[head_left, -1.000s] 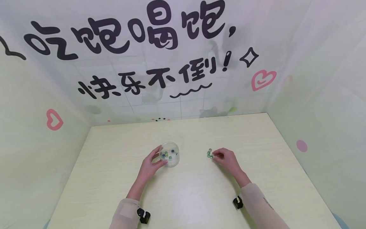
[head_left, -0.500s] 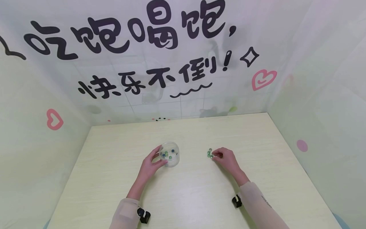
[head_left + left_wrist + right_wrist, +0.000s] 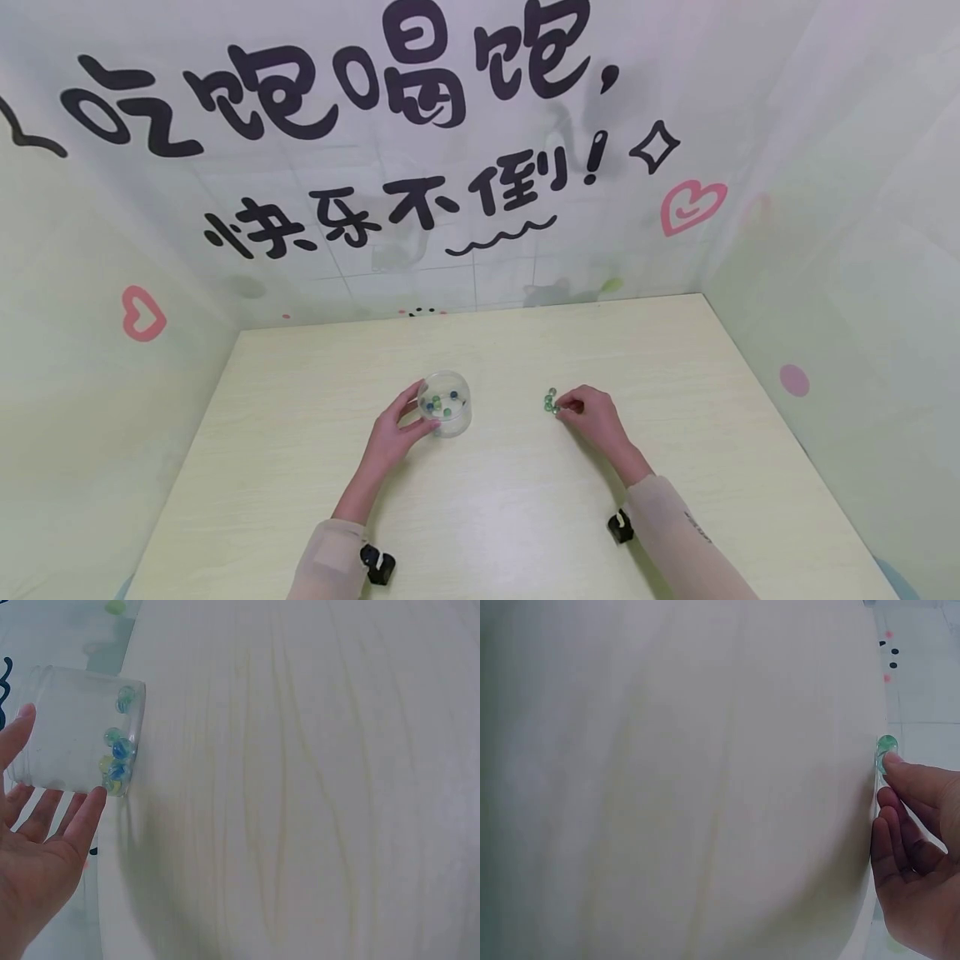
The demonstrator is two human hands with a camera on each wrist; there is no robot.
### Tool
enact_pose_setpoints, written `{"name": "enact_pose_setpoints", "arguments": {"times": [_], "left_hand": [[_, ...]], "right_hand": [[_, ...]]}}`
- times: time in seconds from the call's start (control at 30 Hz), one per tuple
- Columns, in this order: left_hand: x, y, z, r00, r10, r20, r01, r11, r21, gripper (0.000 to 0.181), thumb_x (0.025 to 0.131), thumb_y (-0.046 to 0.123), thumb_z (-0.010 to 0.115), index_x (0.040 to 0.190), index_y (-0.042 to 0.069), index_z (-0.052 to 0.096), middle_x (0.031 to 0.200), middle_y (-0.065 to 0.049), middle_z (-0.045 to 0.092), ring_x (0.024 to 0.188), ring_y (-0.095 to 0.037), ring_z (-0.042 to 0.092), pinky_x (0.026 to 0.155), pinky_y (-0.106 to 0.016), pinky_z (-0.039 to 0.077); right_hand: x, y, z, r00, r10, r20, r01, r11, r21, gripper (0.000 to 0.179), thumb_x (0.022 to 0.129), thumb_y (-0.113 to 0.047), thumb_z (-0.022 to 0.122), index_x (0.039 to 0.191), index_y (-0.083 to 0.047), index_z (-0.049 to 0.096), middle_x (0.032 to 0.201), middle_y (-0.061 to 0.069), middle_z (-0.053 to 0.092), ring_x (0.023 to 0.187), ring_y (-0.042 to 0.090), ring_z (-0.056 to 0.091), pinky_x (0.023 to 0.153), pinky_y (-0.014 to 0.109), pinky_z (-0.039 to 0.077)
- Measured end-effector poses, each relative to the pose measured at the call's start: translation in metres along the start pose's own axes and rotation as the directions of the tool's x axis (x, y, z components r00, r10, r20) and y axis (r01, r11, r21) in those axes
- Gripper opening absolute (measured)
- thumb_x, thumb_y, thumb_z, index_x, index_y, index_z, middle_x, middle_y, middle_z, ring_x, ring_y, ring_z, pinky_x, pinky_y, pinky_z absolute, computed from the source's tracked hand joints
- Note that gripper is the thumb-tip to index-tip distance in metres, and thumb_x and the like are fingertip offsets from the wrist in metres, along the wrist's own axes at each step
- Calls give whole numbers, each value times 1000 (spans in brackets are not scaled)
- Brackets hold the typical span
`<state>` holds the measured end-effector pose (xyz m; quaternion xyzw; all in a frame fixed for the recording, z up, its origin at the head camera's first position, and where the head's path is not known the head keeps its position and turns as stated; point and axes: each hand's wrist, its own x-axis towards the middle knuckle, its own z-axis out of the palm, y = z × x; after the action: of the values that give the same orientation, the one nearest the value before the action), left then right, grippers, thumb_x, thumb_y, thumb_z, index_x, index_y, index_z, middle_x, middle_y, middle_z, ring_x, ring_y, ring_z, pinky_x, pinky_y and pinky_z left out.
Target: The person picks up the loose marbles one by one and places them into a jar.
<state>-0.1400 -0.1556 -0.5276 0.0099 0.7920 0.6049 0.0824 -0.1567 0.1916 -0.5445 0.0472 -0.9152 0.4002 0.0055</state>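
My left hand [image 3: 393, 429] grips a clear plastic jar [image 3: 67, 727] from its left side, thumb on one side and fingers on the other. The jar stands upright on the table, with several blue, green and yellowish glass marbles [image 3: 118, 750] at its bottom. To the right, a small cluster of green glass marbles [image 3: 549, 402] lies on the table. My right hand [image 3: 596, 419] is down at the near side of this cluster, thumb and index finger pinching one marble [image 3: 883, 762]; the other fingers are curled. Another green marble [image 3: 887, 742] is right beside the thumb tip.
The pale wood-grain table [image 3: 480, 517] is bounded by a printed curtain [image 3: 465, 275] at the back and both sides. A black clip-like piece [image 3: 378, 567] sits at the left sleeve, and a similar black piece [image 3: 621, 527] at the right sleeve.
The right forearm has shifted very slightly left, its fingertips staying at the marble cluster. My left hand and the jar have stayed in place.
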Motion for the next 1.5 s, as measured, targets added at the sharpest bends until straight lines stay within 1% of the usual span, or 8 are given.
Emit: {"name": "enact_pose_setpoints", "arguments": {"times": [0.43,0.57,0.73,0.97,1.17,1.33,1.5], "left_hand": [[0,-1,-1,1000,-3,2,3,1000,1,75,89,13,75,154,15,37,157,-15,40,142,-39,43,105,-36,52],[0,-2,-1,1000,-1,-1,1,1000,8,75,89,13,75,153,14,38,157,-15,41,142,-39,43,104,-35,53],[1,-2,-2,1000,-2,-7,2,1000,14,76,88,13,76,153,15,38,156,-14,42,141,-39,45,104,-35,53],[1,-1,-2,1000,-4,-6,4,1000,23,76,88,13,76,153,15,38,155,-15,42,141,-40,45,104,-37,53],[2,0,-3,1000,-8,-5,9,1000,26,75,88,14,76,153,16,38,155,-15,43,141,-39,45,104,-37,53],[2,0,-3,1000,-5,2,4,1000,23,75,89,13,75,154,15,37,156,-16,41,141,-40,44,104,-38,53],[3,0,-3,1000,-1,0,1,1000,23,75,89,13,75,153,14,38,155,-16,43,140,-40,45,103,-36,53]], "right_hand": [[-1,-1,-1,1000,24,-1,-24,1000,12,13,83,-5,77,95,-4,75,94,9,73,84,17,64,74,22,53],[0,-1,-1,1000,25,-1,-25,1000,18,12,84,-5,77,96,-4,75,94,9,73,84,17,65,74,21,54],[0,-1,-1,1000,19,-7,-19,1000,24,12,83,-5,77,95,-4,75,93,9,73,83,17,65,74,21,54],[1,-4,-3,999,-17,-34,18,999,30,12,83,-4,78,94,-2,75,92,12,73,81,20,67,73,24,57],[4,-8,-5,999,-10,-33,11,999,31,12,84,-6,78,95,-2,75,92,11,74,82,19,68,74,23,57],[5,-11,-7,999,-16,-38,18,999,37,13,84,-6,78,96,-1,74,93,12,74,83,21,69,75,26,59],[5,-13,-8,999,-12,-41,13,999,43,14,85,-6,77,98,-1,74,94,12,74,84,22,69,77,32,60]]}}
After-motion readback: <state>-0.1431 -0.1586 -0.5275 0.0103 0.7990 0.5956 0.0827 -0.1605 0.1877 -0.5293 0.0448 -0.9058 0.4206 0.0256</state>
